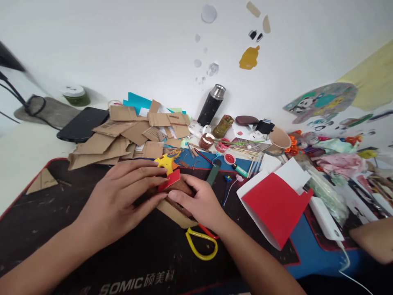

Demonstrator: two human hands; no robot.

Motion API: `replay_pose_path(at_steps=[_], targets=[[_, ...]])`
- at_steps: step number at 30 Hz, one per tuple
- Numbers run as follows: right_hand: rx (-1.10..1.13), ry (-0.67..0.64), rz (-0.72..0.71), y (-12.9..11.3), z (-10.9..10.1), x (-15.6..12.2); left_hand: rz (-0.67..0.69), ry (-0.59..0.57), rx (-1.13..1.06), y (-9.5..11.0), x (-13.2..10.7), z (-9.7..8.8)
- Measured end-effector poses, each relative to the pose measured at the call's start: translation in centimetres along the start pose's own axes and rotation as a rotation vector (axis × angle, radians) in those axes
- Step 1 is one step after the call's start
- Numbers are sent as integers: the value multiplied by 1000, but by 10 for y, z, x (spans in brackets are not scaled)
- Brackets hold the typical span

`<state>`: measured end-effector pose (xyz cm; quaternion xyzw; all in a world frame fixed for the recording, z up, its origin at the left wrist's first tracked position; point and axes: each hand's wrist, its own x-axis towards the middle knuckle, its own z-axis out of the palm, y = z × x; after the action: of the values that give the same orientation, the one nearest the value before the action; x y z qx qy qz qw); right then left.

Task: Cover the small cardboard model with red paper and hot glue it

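Observation:
My left hand (123,194) is closed, its fingertips and thumb pinching a small folded piece of red paper (172,180). The red piece rests against a brown object (181,188), largely covered by my fingers. My right hand (201,200) grips this brown object, thumb on the near side and fingers behind. Just beyond the fingertips is a yellow cut-out (167,162). Under my hands lies a cardboard strip (178,216). Scissors with yellow and red handles (201,245) lie beside my right wrist, their blades hidden.
Stacked cardboard scraps (104,141) stand at the back left. A black thermos (211,104) is by the wall, near an open jar (206,140). Red folded card (276,205) and a white power strip (327,219) lie right. A person's bare limb (374,239) shows at the right edge.

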<state>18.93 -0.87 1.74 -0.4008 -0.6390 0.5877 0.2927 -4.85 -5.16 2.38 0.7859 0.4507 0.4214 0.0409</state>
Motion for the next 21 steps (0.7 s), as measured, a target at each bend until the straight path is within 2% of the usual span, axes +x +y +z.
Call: replay_pose_path(at_steps=[6, 13, 21], targets=[[1, 20, -4, 4, 2, 0, 4, 26, 65, 6, -6, 7], [-13, 44, -27, 8, 5, 2, -36, 48, 21, 8, -11, 14], [31, 66, 15, 10, 9, 7, -56, 89, 42, 9, -21, 23]])
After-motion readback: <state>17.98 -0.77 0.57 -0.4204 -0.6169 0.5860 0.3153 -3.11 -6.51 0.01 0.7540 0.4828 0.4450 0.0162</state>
